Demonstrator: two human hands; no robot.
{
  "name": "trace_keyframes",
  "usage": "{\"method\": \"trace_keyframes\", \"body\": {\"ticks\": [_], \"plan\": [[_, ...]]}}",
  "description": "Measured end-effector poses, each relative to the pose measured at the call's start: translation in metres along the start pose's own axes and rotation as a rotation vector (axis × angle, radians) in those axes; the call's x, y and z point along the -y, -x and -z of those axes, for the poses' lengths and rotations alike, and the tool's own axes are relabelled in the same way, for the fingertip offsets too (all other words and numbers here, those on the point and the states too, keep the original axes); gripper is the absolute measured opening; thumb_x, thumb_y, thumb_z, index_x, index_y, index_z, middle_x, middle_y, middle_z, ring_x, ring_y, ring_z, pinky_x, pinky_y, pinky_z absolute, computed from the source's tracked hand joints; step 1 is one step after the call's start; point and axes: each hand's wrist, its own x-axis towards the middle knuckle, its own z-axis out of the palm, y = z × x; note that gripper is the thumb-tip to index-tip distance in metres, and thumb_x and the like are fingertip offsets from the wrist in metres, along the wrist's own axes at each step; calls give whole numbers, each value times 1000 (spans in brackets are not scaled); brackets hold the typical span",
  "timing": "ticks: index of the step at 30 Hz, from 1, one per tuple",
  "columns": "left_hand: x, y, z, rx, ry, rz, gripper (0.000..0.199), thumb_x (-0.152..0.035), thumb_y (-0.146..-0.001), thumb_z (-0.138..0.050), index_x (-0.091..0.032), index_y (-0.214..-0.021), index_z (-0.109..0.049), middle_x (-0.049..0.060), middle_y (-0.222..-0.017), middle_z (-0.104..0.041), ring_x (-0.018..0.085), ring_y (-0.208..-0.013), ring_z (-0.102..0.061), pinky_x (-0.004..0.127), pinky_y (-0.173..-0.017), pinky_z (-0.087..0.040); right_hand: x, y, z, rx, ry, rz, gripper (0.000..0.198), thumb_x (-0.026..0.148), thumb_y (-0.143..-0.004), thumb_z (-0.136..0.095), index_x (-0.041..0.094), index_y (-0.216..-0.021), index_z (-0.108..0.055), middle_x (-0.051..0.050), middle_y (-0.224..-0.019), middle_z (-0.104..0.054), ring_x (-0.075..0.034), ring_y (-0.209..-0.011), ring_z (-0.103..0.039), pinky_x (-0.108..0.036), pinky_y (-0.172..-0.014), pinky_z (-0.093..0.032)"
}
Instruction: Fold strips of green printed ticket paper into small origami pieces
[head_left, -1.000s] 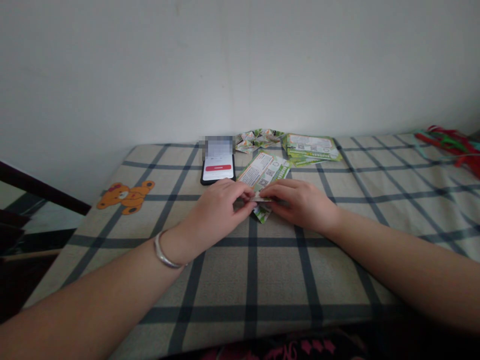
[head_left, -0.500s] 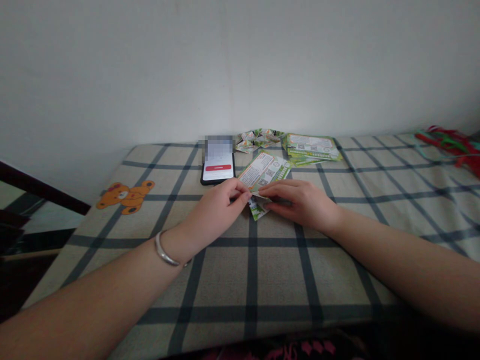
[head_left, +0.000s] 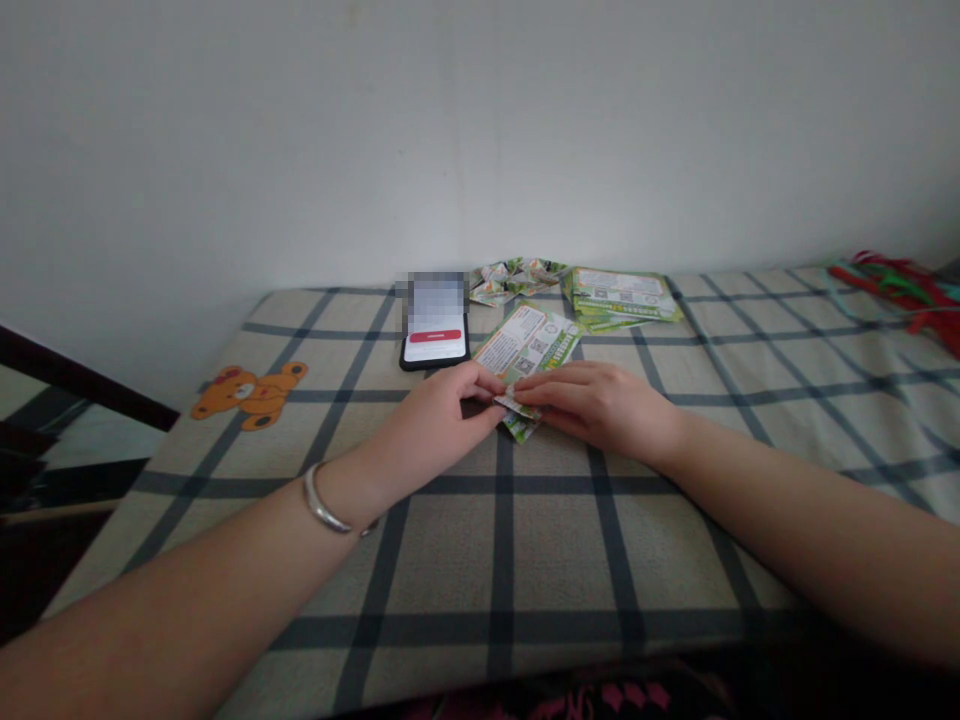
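Observation:
Between my two hands is a small folded paper (head_left: 517,406), partly hidden by the fingers. My left hand (head_left: 457,400), with a silver bracelet (head_left: 322,502) at its wrist, pinches the paper's left end between thumb and fingertips. From the other side my right hand (head_left: 600,400) lays its fingers over the paper's top, its thumb low at the near side. Beneath lies a printed green-and-white leaflet (head_left: 536,340), set at a slant on the checked tablecloth (head_left: 442,560). Its near corner shows below the fingers.
A phone (head_left: 435,345) with a lit screen lies left of the leaflet. Behind it sit several folded paper pieces (head_left: 514,278), then a stack of leaflets (head_left: 622,295). A bear sticker (head_left: 251,395) is at the left. Red and green cords (head_left: 904,295) lie far right, near the wall (head_left: 480,130).
The folded paper now lies flatter under my fingers. My right fingers have come further over it, and the left thumb and fingertips have shifted slightly right.

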Motion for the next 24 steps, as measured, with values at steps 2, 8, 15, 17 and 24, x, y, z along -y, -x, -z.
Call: {"method": "trace_keyframes", "body": {"ticks": [2, 8, 15, 17, 24], "plan": [[0, 0, 0, -8, 0, 7, 11, -22, -80, -64, -18, -91, -63, 3, -92, -71, 18, -87, -68, 36, -80, -56, -1, 0, 1, 28, -13, 13, 26, 21, -95, -53, 16, -117, -66, -10, -117, -70, -18, -105, -68, -33, -89, -55], [-3, -1, 2, 44, -41, 10, 5, -21, -82, -64, -19, -87, -65, 1, -85, -71, 17, -80, -67, 33, -74, -55, -5, -2, 4, 71, -14, 91, 26, 18, -95, -52, 14, -116, -67, -8, -118, -71, -19, -106, -67, -34, -90, -56], [-1, -2, 8, 82, -164, -100, 5, -20, -85, -62, -19, -87, -66, 1, -85, -69, 16, -81, -65, 30, -73, -51, -2, -3, 10, 111, 44, 209, 25, 17, -96, -51, 12, -114, -68, -10, -120, -70, -20, -108, -67, -36, -94, -56], [0, -3, 10, 91, -233, -201, 5, -20, -85, -63, -19, -86, -67, 0, -86, -69, 16, -84, -64, 30, -76, -50, -1, -3, 12, 143, 65, 221, 27, 16, -96, -50, 12, -117, -66, -10, -123, -68, -19, -112, -65, -35, -99, -54], [5, -7, 15, 131, -336, -391, 10, -18, -89, -58, -20, -89, -67, 1, -88, -69, 15, -87, -64, 30, -81, -50, -1, -2, 15, 229, 84, 256, 30, 13, -97, -45, 11, -120, -64, -11, -129, -64, -18, -120, -60, -36, -107, -48]]}}
